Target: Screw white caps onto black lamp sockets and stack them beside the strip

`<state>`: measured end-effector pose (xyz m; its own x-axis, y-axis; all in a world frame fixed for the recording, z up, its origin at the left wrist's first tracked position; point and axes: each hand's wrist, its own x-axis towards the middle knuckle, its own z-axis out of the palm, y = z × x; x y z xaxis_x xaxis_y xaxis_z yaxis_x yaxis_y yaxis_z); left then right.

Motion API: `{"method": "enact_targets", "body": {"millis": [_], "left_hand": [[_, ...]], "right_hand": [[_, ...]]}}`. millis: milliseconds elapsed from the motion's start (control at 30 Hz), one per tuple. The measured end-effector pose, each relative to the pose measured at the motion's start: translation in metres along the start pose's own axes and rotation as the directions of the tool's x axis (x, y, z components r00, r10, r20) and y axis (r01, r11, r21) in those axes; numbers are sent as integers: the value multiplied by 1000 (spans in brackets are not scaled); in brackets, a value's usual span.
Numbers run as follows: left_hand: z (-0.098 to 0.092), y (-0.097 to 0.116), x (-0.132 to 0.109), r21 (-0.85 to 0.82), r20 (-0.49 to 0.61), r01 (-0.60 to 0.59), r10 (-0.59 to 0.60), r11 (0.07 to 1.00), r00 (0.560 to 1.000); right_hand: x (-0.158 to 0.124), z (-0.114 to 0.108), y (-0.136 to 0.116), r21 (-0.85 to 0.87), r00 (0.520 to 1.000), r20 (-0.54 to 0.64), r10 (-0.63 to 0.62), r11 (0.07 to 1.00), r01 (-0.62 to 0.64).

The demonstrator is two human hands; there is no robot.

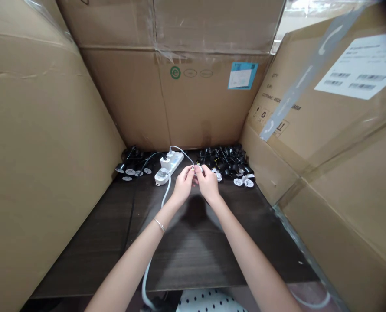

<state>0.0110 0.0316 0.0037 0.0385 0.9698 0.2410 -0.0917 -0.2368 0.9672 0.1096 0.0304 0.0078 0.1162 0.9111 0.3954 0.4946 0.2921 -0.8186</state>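
Observation:
My left hand [184,184] and my right hand [207,184] meet above the dark table, thumbs and fingertips pinched together. Between them is a small white round piece [198,169], mostly covered by the fingers; its exact kind does not show. A thin white cable [184,152] runs from an adapter on the white power strip [179,161] towards the fingers; whether it joins the piece is hidden. Just left of my left hand lies the power strip, with plugs and adapters in it. Close beyond my right hand is a heap of black parts [227,158] with white discs.
A smaller group of black parts with white discs [130,172] lies at the back left. Large cardboard boxes stand left [43,130], behind [199,104] and right [310,143] of the table [193,260]. A thick white cord [167,190] crosses under my left forearm.

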Motion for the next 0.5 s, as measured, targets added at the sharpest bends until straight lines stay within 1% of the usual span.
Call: {"method": "enact_targets", "body": {"millis": [100,167,233,333,500], "left_hand": [[3,-4,1,2,-33,-19,19,1000,999],[2,-6,-1,-10,-45,-18,17,1000,999],[-1,-7,-4,-22,-45,-8,7,1000,999],[-5,-6,-8,-28,-38,8,-9,1000,999],[-6,-1,-10,12,3,-1,1,1000,1000]], "right_hand": [[-4,4,2,48,999,-22,40,998,-39],[-8,5,1,117,998,-5,60,991,-59],[-12,4,-1,165,999,22,49,985,-52],[-14,2,-3,145,999,31,20,989,-24],[-15,1,-3,64,1000,8,16,998,-16]]}}
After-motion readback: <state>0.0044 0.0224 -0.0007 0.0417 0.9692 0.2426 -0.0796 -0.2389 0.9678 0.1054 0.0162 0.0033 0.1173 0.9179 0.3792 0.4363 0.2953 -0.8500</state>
